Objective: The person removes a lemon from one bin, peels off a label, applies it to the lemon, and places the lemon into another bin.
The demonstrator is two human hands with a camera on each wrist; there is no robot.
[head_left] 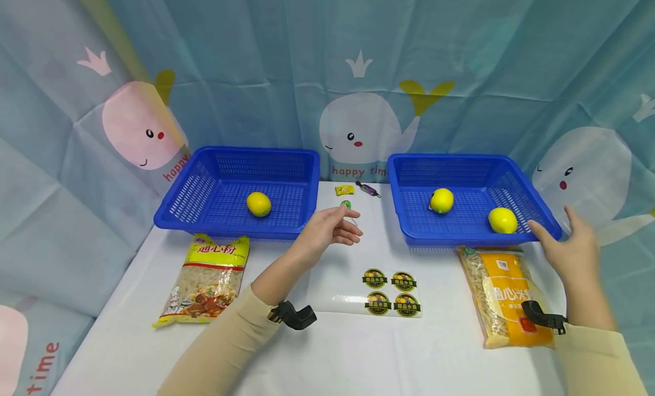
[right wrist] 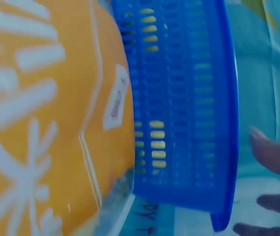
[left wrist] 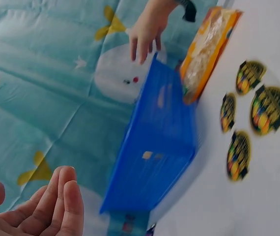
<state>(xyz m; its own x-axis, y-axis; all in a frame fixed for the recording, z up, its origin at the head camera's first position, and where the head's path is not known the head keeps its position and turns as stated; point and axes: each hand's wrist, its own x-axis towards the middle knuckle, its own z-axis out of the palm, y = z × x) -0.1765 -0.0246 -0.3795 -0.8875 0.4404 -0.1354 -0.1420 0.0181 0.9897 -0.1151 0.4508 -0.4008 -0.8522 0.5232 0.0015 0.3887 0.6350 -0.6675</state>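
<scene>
My left hand (head_left: 327, 231) hovers over the middle of the table, fingers loosely bent. In the left wrist view its thumb stands apart from the fingers (left wrist: 71, 206) with nothing between them. Just beyond it lies a green lollipop (head_left: 346, 204), partly hidden by the hand. My right hand (head_left: 575, 251) is at the front right corner of the right blue basket (head_left: 471, 236), thumb and fingers spread; whether it touches the rim I cannot tell. Two lemons (head_left: 442, 201) lie in that basket. The left blue basket (head_left: 245, 232) holds one lemon (head_left: 258, 204).
A yellow-topped pasta bag (head_left: 210, 279) lies before the left basket, an orange pasta bag (head_left: 506, 296) before the right one. A sheet of round stickers (head_left: 378, 293) lies between them. Behind the lollipop are a yellow candy (head_left: 344, 189) and a purple candy (head_left: 368, 189). A curtain (head_left: 256, 60) hangs behind.
</scene>
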